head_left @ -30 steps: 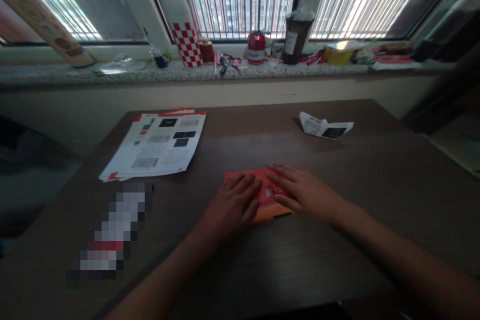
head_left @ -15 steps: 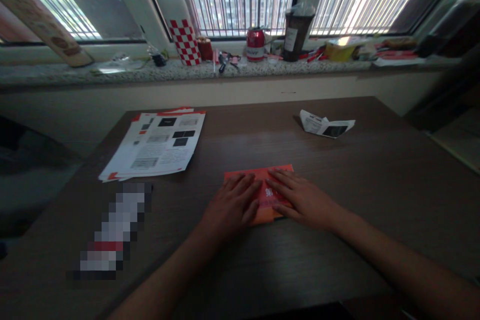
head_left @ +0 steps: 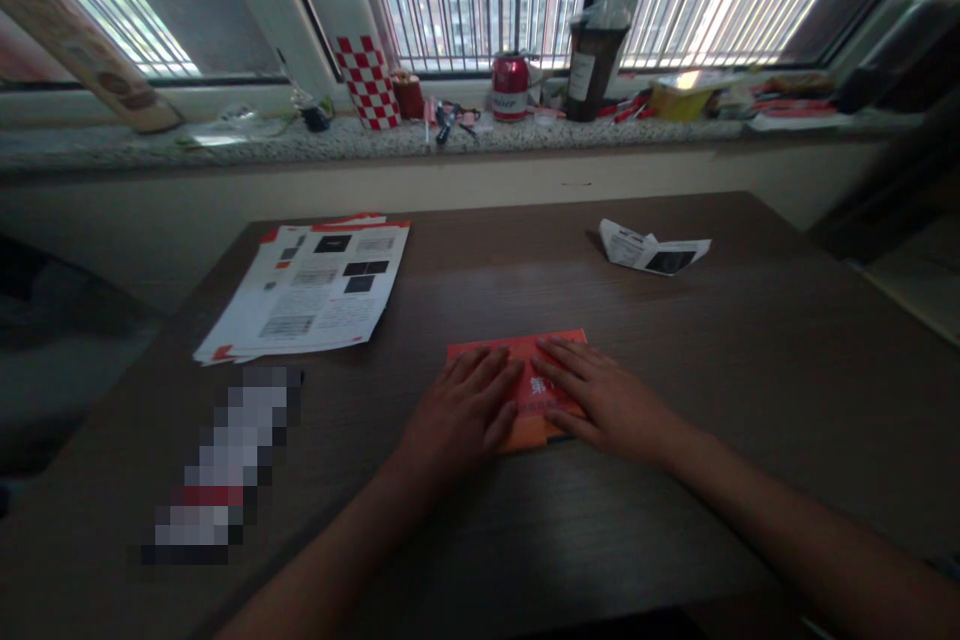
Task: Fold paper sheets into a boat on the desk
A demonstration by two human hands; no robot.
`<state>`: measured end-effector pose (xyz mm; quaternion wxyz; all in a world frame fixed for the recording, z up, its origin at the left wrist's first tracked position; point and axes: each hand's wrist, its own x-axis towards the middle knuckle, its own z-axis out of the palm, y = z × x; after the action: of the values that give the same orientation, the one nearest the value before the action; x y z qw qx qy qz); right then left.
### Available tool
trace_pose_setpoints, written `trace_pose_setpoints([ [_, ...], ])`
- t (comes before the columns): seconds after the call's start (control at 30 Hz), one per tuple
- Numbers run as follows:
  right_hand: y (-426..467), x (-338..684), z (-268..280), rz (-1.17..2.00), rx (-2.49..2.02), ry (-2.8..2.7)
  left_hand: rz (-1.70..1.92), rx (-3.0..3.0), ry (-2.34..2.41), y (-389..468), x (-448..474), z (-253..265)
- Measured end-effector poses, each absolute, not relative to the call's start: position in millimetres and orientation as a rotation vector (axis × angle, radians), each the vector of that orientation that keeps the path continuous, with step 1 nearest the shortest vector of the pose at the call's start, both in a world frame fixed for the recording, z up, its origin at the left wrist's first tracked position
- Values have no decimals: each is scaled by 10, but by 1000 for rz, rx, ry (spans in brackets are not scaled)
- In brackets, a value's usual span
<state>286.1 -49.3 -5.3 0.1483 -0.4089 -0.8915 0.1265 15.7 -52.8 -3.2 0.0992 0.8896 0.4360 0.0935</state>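
Observation:
A folded sheet of orange-red paper (head_left: 534, 404) with white lettering lies flat on the dark wooden table (head_left: 480, 540). On its left half rests my left hand (head_left: 466, 402), palm down with the fingers stretched out. My right hand (head_left: 600, 392) lies flat on the right half, its fingers extended toward the left. Both hands are open and touch the paper from above, gripping nothing. They cover much of its surface; a strip along the top edge, the middle and part of the lower edge show.
Printed sheets (head_left: 315, 290) lie stacked at the table's back left, with a pixelated oblong object (head_left: 225, 460) nearer me. A folded paper boat (head_left: 652, 250) sits at the back right. Along the windowsill (head_left: 262, 148) stand a checkered bottle (head_left: 367, 80), a red can (head_left: 510, 85) and a dark cup (head_left: 592, 65).
Both hands stay flat on the orange-red paper in the same place. Only a very slight shift of the camera view shows.

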Motion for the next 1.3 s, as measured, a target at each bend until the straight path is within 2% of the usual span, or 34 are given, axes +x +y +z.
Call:
trace_pose_setpoints([
  [0.57, -490, 2844, -24, 367, -1193, -2585, 312, 2599, 1341, -540, 171, -89],
  [0.93, -508, 2494, 199, 90, -1343, -2684, 290, 2625, 1359, -529, 171, -173],
  [1.3, -565, 2431, -205, 95, -1376, -2602, 310, 2655, 1360, -524, 160, -232],
])
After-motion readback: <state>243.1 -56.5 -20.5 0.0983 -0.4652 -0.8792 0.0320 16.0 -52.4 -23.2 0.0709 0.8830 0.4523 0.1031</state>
